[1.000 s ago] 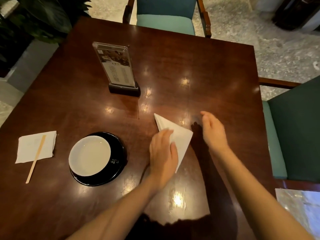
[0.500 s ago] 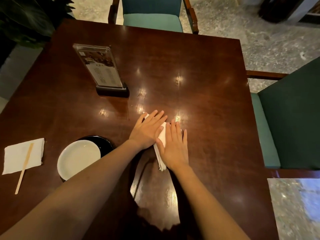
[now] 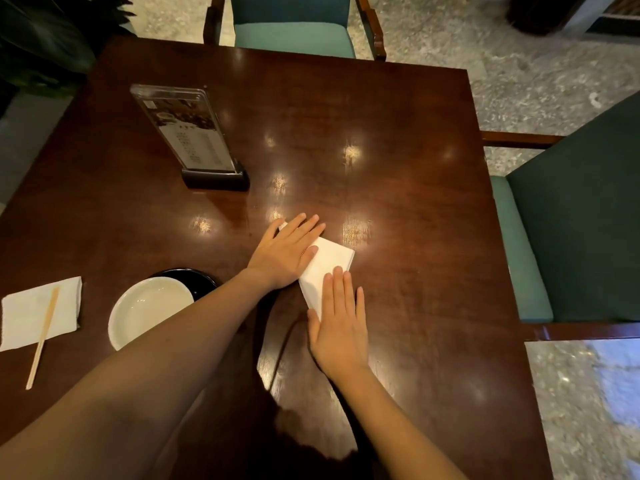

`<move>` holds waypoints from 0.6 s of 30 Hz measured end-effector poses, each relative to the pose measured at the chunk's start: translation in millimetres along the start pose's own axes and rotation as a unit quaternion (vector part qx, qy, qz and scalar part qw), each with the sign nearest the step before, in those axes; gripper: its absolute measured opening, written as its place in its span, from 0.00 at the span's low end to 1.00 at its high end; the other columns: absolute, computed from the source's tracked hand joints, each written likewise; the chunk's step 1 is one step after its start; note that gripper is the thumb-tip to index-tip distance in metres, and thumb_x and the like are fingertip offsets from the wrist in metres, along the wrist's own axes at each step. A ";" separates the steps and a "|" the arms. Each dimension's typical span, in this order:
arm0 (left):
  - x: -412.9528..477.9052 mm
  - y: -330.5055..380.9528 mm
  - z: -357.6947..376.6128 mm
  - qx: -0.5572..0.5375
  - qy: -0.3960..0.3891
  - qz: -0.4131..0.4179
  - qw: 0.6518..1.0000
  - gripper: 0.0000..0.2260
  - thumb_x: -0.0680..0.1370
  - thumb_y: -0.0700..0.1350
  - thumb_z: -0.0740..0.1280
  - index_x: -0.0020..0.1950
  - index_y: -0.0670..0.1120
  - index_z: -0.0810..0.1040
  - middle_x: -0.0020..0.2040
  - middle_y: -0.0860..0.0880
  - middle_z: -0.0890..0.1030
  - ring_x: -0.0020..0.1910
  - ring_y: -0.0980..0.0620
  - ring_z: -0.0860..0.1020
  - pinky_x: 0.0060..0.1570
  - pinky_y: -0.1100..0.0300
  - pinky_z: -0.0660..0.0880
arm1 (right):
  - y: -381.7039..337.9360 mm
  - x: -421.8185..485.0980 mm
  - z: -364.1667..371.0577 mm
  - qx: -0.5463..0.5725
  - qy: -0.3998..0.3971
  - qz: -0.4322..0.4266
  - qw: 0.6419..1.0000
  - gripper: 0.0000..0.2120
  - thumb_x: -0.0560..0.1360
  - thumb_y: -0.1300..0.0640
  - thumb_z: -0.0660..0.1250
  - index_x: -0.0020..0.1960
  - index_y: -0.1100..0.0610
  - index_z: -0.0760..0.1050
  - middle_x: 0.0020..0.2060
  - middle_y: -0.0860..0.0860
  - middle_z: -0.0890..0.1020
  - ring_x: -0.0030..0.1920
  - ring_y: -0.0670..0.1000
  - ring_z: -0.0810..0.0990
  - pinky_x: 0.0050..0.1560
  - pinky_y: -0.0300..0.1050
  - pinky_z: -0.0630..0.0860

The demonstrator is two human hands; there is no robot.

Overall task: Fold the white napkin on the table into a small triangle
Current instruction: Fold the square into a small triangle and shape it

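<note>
Palms flat, fingers straight: your left hand (image 3: 284, 258) pins the far end of the white napkin (image 3: 329, 265) on the table (image 3: 415, 188) while your right hand (image 3: 337, 327) presses its near tip, likely to sharpen the crease.

Item: single view, camera worn on my head. Position: over the near edge of the dark glossy square wooden table (image 3: 398, 174). Facing: forward, steeply down. Range: close, wide-angle; tabletop fills most of the frame. Margins: teal-cushioned wooden chair (image 3: 294, 36) far side, second teal chair (image 3: 575, 237) right, speckled stone floor (image 3: 536, 81) beyond.
</note>
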State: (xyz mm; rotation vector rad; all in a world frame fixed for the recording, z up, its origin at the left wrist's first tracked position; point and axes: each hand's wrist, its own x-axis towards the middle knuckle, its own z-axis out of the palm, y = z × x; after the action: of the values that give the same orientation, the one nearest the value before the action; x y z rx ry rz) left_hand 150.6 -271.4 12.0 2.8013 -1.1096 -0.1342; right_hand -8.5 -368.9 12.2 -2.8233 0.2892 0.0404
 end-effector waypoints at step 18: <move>-23.1 50.1 -26.4 -0.218 -0.074 -0.175 0.957 0.22 0.77 0.54 0.61 0.67 0.44 0.67 0.61 0.45 0.74 0.58 0.44 0.73 0.55 0.50 0.73 | 76.6 -13.2 -27.9 0.045 -0.035 -0.119 0.991 0.27 0.78 0.65 0.61 0.74 0.52 0.59 0.73 0.48 0.59 0.75 0.51 0.52 0.74 0.49 0.40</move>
State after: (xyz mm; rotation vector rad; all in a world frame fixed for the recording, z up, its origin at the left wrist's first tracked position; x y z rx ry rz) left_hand 103.4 -289.5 46.3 2.5750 -0.5081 -0.5571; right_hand -36.9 -446.3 17.0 -2.7388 -0.0601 0.0732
